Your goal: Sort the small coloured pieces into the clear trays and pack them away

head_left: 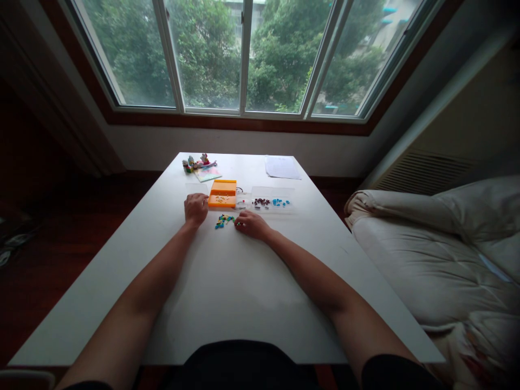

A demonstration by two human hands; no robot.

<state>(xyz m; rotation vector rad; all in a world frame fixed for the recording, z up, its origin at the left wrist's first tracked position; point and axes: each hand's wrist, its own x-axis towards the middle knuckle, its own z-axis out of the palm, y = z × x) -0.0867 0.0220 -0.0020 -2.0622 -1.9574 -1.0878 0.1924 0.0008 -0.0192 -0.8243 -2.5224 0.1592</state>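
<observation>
My left hand [196, 208] rests on the table with curled fingers, by the left edge of an open orange box [223, 186]. What those fingers hold, if anything, is hidden. Small yellowish pieces [222, 199] lie in the box's near half. My right hand [252, 224] is closed at the right end of a loose pile of small blue, green, yellow and dark pieces [224, 220]. Its fingertips meet at the pile, and I cannot make out what is between them. Behind it, a clear plastic tray [272, 192] holds dark brown pieces [260, 202] and blue pieces [280, 202].
The white table [244, 292] ends below a window. At its far left, small colourful figures [198, 162] stand by a pastel sheet [208, 173]. White paper [282, 167] lies at the far right. A padded beige seat [430, 254] is to the right of the table.
</observation>
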